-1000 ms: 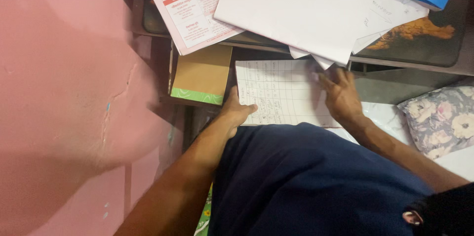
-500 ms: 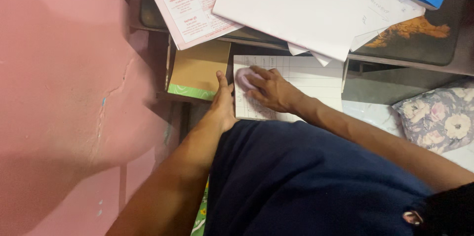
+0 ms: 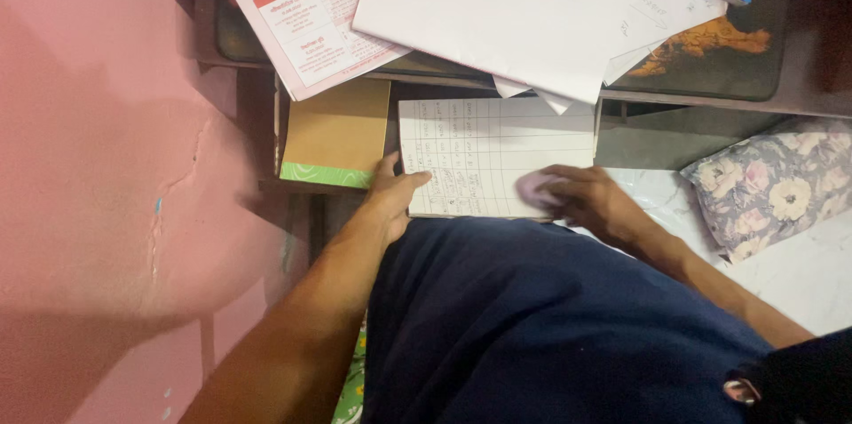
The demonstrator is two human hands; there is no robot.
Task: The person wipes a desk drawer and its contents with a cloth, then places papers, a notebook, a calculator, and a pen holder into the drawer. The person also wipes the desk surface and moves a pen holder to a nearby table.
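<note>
One ruled sheet (image 3: 484,145): left hand (image 3: 390,198) flat on its edge, right hand (image 3: 590,202) gripping one pale cloth (image 3: 534,186).

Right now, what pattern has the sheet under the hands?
The sheet is white with a ruled grid of handwritten entries; the head view shows it best.

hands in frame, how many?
2. The left hand presses the left edge of the ruled sheet; the right hand holds a pale cloth-like wad at its lower right. None seems hidden.
</note>
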